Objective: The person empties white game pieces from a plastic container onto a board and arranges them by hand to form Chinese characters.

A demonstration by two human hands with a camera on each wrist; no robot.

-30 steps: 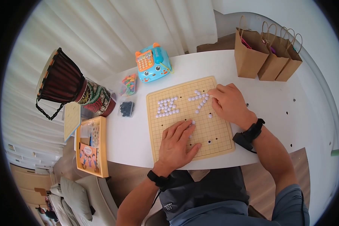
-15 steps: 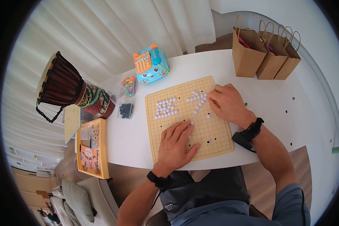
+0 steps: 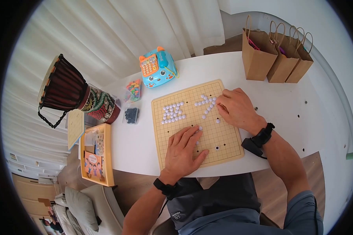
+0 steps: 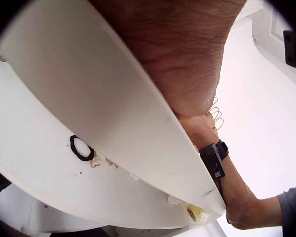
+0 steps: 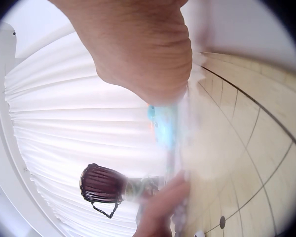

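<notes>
The right hand (image 3: 237,109) has a narrow grip, its fingers bent down together at the upper right of the board (image 3: 231,137); I cannot tell whether a piece sits between the fingertips. The left hand (image 3: 181,150) has a wide grip, lying palm down across the board's lower left part, fingers stretched out. One white piece (image 3: 200,128) shows at its fingertips.

One gridded board lies on the tabletop (image 3: 278,105). It carries two main groups of white pieces (image 3: 171,113), one left and one right, too small to count surely, and one lone white piece (image 3: 218,121) below the right group.

Left of the board are two clear boxes, one of coloured bits (image 3: 134,89), one of black pieces (image 3: 131,115). Beyond them is one toy phone (image 3: 158,67), its key markings too small to read. Three paper bags (image 3: 259,56) stand at the far right. To the left are one drum (image 3: 68,82) and one wooden tray (image 3: 109,154) with an orange booklet (image 3: 93,164), its lettering unreadable.
</notes>
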